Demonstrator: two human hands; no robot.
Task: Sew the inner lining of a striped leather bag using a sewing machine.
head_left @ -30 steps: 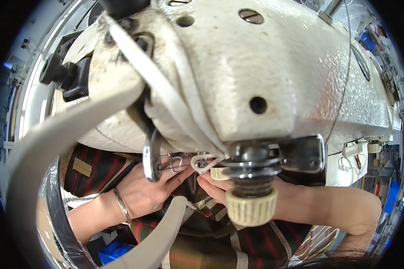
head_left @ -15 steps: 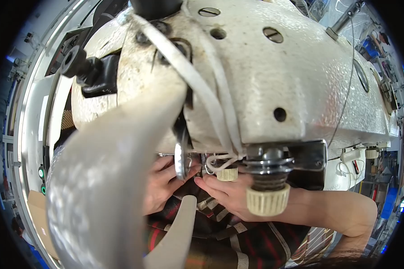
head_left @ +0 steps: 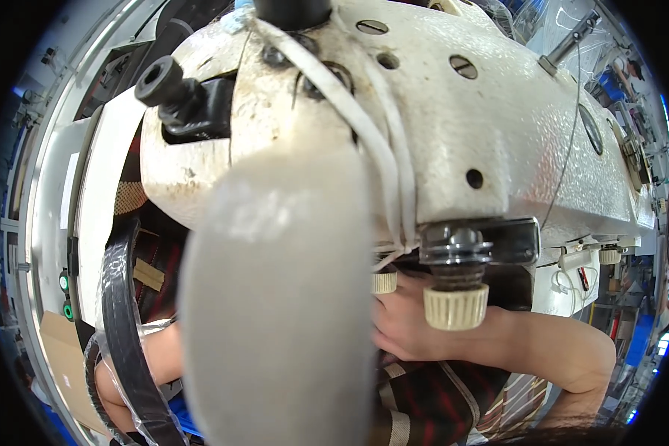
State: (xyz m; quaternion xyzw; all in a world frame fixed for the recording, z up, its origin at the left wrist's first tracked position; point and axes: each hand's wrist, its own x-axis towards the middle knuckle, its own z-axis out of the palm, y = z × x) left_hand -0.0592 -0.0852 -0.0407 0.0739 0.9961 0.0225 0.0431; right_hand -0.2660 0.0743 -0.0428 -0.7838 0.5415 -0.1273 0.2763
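A white industrial sewing machine head (head_left: 438, 126) fills the upper middle. Below its front edge is my right hand (head_left: 401, 320), its back and wrist showing while the fingertips are hidden behind the machine parts. A blurred grey lever (head_left: 275, 297) hangs close in front and covers my left hand; only my left forearm (head_left: 160, 357) shows beside it. Dark plaid fabric (head_left: 431, 401) with red and cream stripes lies under my right hand and wrist. More dark red-striped cloth (head_left: 160, 256) shows left of the lever. Whether either hand grips the cloth is hidden.
A tension knob (head_left: 456, 307) with metal discs juts from the machine front, above my right wrist. White cord (head_left: 349, 104) runs down the machine. A black curved strip in clear plastic (head_left: 123, 297) stands at left. A cardboard piece (head_left: 63, 364) is at the left edge.
The machine has shifted slightly right in view, and the lever now covers my left hand, which showed before. My left forearm and the black strip have come into sight.
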